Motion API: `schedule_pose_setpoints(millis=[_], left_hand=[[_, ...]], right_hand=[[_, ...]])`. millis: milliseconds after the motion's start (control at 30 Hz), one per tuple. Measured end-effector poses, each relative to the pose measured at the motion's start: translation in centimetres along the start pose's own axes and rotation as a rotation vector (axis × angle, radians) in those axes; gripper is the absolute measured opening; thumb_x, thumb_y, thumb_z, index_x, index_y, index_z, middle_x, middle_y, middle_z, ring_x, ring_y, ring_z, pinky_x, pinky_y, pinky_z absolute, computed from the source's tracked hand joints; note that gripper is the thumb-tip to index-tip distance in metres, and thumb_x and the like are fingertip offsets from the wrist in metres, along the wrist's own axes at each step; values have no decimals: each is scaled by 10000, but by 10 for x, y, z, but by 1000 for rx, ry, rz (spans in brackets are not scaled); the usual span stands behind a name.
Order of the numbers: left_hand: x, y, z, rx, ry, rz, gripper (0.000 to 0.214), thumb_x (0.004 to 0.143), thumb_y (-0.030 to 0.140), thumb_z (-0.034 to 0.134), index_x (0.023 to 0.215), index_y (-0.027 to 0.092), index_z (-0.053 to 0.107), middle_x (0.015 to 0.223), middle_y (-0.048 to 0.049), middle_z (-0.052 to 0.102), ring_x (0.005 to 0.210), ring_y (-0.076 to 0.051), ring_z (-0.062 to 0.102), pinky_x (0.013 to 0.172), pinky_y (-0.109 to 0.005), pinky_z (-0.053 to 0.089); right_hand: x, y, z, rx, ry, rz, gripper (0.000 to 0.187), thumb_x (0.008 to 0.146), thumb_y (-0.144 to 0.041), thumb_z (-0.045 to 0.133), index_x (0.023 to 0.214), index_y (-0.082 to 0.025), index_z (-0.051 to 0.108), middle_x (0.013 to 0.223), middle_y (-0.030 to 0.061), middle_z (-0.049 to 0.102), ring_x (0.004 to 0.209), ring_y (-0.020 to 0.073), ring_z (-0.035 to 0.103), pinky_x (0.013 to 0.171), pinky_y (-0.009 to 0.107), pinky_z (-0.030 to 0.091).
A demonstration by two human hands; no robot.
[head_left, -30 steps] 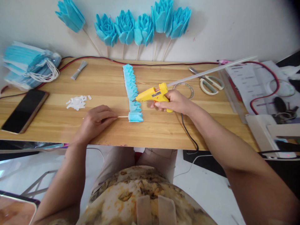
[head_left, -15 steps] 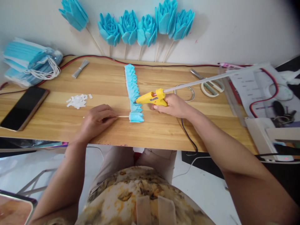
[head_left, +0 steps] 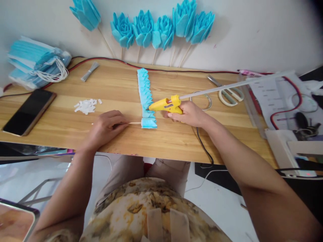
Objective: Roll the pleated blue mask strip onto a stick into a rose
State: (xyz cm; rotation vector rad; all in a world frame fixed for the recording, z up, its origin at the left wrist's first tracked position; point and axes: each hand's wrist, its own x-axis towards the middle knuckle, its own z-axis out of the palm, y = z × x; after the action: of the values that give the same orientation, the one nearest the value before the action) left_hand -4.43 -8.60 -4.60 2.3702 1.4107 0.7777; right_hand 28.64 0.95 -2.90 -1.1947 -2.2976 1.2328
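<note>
My left hand (head_left: 109,127) is closed around a thin wooden stick (head_left: 135,123) lying level just above the table. The stick's right end runs into the rolled near end of a blue pleated strip (head_left: 145,90), which stretches away from me across the wood. My right hand (head_left: 190,113) grips a yellow glue gun (head_left: 165,105) by its handle, with a long clear glue stick (head_left: 214,89) coming out of its back. The gun's nozzle is at the strip's right edge, a little beyond the roll; whether it touches cannot be told.
Blue fabric flowers (head_left: 143,28) on sticks lean along the wall. On the left are face masks (head_left: 32,55), a phone (head_left: 29,112), white scraps (head_left: 85,106) and a bundle of grey strips (head_left: 90,71). Scissors (head_left: 227,94), a tape ring (head_left: 208,101) and a black cord (head_left: 202,143) lie on the right.
The whole view has shifted slightly, so things appear a little further right. Both hands keep their holds, and the glue gun nozzle stays near the same part of the strip.
</note>
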Motion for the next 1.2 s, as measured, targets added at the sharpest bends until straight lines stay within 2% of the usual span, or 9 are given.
schedule_pose_setpoints(millis=[200, 267, 367, 467, 667, 867, 1067, 1200], left_hand=[[1, 0, 0, -20, 3, 8, 242, 1029, 329, 576, 894, 215, 742, 882, -54, 741, 796, -179, 699, 717, -285, 525], [1, 0, 0, -25, 4, 2, 242, 1029, 328, 579, 890, 215, 740, 887, -54, 741, 802, -178, 698, 724, -283, 522], [0, 0, 0, -13, 0, -10, 250, 1034, 332, 572, 888, 216, 737, 889, -52, 742, 805, -175, 694, 735, -282, 519], [0, -1, 0, 7, -8, -1, 258, 1042, 334, 560, 904, 213, 741, 894, -54, 744, 808, -175, 694, 735, -277, 519], [1, -1, -1, 6, 1, 29, 263, 1044, 326, 559, 896, 201, 737, 877, -50, 731, 803, -169, 692, 736, -260, 518], [1, 0, -1, -12, 16, 55, 223, 1035, 289, 586, 904, 194, 739, 869, -45, 729, 791, -157, 693, 716, -246, 513], [1, 0, -1, -3, 12, 43, 235, 1036, 293, 578, 896, 191, 737, 874, -47, 731, 802, -160, 695, 722, -249, 518], [1, 0, -1, -7, -2, 21, 250, 1040, 321, 567, 899, 202, 736, 879, -48, 736, 809, -169, 702, 729, -258, 524]], right_hand=[[1, 8, 0, 317, 30, 0, 268, 852, -431, 682, 918, -173, 694, 858, 62, 739, 643, 132, 594, 577, 276, 451], [1, 7, 0, 286, 36, 2, 274, 855, -436, 677, 927, -172, 700, 840, 56, 732, 638, 134, 588, 581, 281, 452], [0, 1, 1, 86, 45, -2, 239, 859, -414, 670, 889, -179, 706, 707, 9, 657, 616, 134, 545, 602, 292, 421], [-1, -4, 1, -59, 88, -47, 203, 845, -385, 689, 842, -182, 695, 668, -11, 614, 623, 131, 520, 624, 295, 394], [-2, 2, -1, 167, 29, -64, 299, 873, -434, 651, 966, -160, 727, 786, 38, 708, 624, 133, 581, 589, 278, 433], [-1, -1, -1, -67, 76, -61, 203, 836, -376, 670, 850, -176, 706, 659, -11, 624, 622, 134, 542, 622, 287, 398], [-1, -1, -2, 113, 21, -64, 269, 863, -397, 642, 957, -160, 728, 745, 22, 703, 632, 138, 591, 616, 284, 430], [-1, -2, 0, -37, 62, -55, 196, 835, -372, 679, 844, -178, 702, 672, -9, 642, 617, 129, 541, 620, 286, 401]])
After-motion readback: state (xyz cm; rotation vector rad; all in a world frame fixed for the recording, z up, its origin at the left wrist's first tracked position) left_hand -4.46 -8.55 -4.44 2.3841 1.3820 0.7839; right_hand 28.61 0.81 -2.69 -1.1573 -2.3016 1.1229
